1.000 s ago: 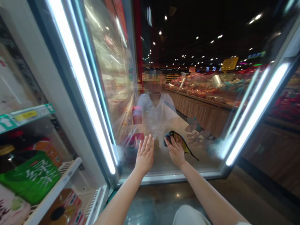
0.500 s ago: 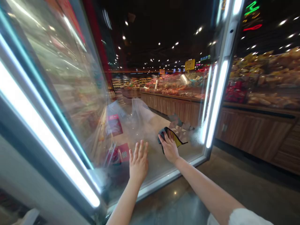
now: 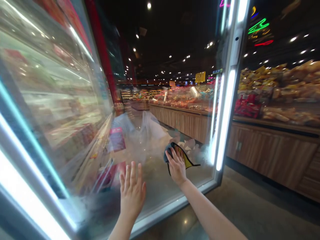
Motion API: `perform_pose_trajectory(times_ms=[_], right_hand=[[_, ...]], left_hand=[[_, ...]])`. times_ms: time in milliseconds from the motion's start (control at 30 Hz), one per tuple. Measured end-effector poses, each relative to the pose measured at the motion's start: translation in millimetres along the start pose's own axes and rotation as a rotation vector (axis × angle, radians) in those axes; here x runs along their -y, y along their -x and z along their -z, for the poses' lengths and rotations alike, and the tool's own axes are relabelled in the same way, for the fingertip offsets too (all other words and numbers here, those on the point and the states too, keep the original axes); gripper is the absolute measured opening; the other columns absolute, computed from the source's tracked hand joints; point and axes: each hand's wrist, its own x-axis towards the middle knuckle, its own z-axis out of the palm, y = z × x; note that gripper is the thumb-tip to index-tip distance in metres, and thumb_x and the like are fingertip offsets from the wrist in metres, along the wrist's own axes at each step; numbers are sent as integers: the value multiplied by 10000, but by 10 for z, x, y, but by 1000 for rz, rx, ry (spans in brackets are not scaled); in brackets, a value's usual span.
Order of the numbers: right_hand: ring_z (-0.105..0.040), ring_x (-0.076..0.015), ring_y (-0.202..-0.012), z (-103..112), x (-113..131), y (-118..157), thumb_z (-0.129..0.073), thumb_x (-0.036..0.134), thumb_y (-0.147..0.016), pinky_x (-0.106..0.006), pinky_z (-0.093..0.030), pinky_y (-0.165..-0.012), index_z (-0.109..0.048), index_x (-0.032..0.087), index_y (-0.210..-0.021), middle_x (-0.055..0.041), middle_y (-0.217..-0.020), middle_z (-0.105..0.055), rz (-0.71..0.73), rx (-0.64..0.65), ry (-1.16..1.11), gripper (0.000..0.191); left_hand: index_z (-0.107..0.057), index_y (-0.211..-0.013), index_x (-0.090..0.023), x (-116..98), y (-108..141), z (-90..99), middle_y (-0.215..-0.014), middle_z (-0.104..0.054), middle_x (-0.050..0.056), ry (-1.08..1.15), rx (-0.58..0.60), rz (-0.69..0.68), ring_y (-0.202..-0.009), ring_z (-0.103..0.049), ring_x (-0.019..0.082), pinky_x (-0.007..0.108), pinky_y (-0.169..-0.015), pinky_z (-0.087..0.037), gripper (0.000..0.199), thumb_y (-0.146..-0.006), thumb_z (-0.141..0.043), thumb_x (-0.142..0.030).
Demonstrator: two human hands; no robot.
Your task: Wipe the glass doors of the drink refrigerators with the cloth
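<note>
A large glass door with a metal frame stands in front of me, fogged over its lower part. My right hand presses a cleaning cloth against the pane, near the lower right. The cloth is grey-blue and yellow with a black edge, and one corner sticks out to the right. My left hand is up at the lower middle of the glass, fingers straight and slightly apart, with nothing in it. Whether its palm touches the pane I cannot tell.
Bright light strips run along the door's frame and the left side. Beyond lie wooden counters heaped with packaged goods. Blurred shelves show at left. Pink-red labels and a faint reflection of a person appear in the glass.
My view has shifted, with the door frame now further left. My left hand appears lower and further left. My right hand and the cloth sit slightly lower and left in view.
</note>
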Motion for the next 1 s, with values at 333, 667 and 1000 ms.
perform_pose_trajectory(times_ms=[333,667,1000], right_hand=[[-558,-281,-1352,320,-351,-290,-616,209,-939,-516,-487,-1114,-751,303,-1239,-82,-1416,-651,-163,-322,-471,342],[-548,-290,-1385,806,-635,-542,-708,377,-851,-500,-402,-1207,-786,281,-1171,-52,-1430,-648,-556,71,-1525,344],[-571,-277,-1370,1061,-1106,-682,-509,616,-964,-465,-544,-1054,-647,289,-1382,-70,-1490,-594,-553,48,-1537,548]], left_hand=[[-168,-1648,-180,-928,-234,-354,-1688,-291,99,6,57,-202,-1591,-149,229,442,-1303,-171,763,-950,-467,-109],[49,-1640,-103,-1745,-674,-1002,-1704,-84,198,140,-63,-167,-1582,-42,316,523,-1196,-407,843,-1011,-489,-264],[-229,-1636,-314,-1770,-1219,-1110,-1629,-367,56,-95,-255,-262,-1553,-243,249,516,-1313,-82,746,-975,-520,-129]])
